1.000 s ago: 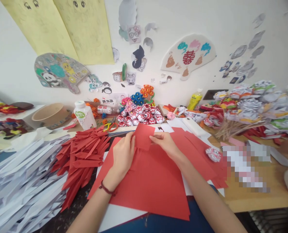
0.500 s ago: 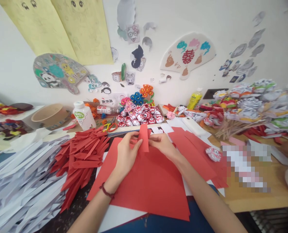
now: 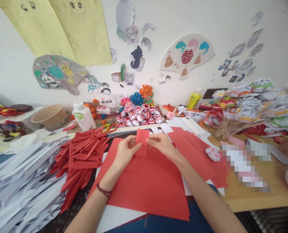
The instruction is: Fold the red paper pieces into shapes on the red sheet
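- My table shows bare wood at right.
- Large red sheets lie before me over white paper.
- To my left lie folded red strips, then folded white strips.
- More red sheets lie to my right.
- Paper flowers on sticks lie at far right.

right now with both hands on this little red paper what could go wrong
The small red paper could crease crookedly if the left hand or the right hand, at its edge, slips.
Dropped, it might be hard to spot on the large red sheet, being the same colour.
The white bottle stands close behind the heap of red strips, so shoving the heap back might tip it.
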Available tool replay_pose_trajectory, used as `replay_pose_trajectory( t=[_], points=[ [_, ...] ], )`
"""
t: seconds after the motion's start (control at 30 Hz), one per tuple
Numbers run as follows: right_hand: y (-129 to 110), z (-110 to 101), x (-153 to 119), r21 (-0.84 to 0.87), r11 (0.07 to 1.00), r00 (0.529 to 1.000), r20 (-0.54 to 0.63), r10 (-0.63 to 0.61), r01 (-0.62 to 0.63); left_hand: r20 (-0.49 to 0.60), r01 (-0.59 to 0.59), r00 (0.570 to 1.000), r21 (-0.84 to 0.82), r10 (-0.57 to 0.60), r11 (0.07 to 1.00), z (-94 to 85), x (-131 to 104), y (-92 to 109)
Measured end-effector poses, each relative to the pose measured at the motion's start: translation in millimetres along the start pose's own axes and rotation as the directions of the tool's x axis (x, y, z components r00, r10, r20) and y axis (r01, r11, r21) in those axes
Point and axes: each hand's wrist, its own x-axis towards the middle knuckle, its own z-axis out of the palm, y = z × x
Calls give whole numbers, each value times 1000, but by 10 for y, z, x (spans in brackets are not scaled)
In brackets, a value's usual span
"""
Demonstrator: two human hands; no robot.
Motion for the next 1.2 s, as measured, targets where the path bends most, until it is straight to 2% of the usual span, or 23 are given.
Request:
replay_pose_trajectory(
  t=[0.17,0.37,0.5,0.87,1.2],
  points=[
    [-10,-13,-6,-130,990,997,-47,-54,48,31,-23,999,79,20,997,-7,3,-11],
    [-10,-11,0,-80,996,999,25,-27,29,-22,-26,999,54,27,998,-4,8,-23],
    [-10,-9,-1,-68,998,999,32,-15,17,-31,-20,999,14,21,1000,5,-1,-5],
    [-25,-13,-3,-51,998,998,55,-28,31,-27,-19,999,-6,19,1000,5,-11,24],
    [-33,-32,-12,-47,999,997,70,17,-14,-9,-1,1000,-4,1,1000,-4,8,50]
  ],
)
